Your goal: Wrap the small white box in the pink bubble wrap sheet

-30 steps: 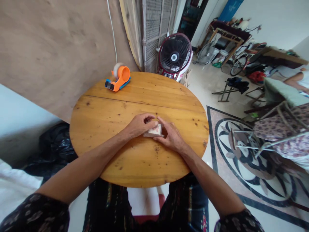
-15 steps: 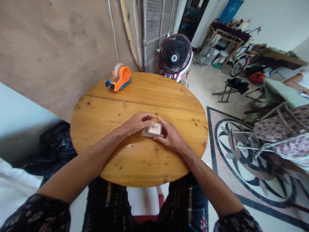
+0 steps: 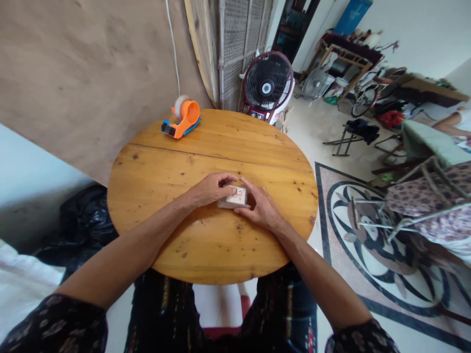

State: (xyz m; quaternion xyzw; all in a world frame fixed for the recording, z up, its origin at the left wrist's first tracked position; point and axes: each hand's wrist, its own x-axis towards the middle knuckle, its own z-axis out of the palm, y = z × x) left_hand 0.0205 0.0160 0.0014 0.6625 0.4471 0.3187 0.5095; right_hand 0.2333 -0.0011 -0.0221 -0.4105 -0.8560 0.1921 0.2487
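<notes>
A small pale box (image 3: 239, 196) with red print on its top, seemingly in clear wrap, rests on the round wooden table (image 3: 206, 255). My left hand (image 3: 213, 189) is curled at the box's left side, its thumb on the top face. From the right, my right hand (image 3: 260, 206) holds the box between fingers behind it and the thumb at its front right corner.
An orange and blue tape dispenser (image 3: 184, 119) stands at the table's back left. Behind the table are a fan (image 3: 268, 86) and a woven panel (image 3: 241, 49). A folding stool (image 3: 348, 139) and a person's arm (image 3: 451, 122) are at the right.
My left thumb has moved slightly right, onto the top of the box, over part of the red print. My right hand and the box have stayed nearly still.
</notes>
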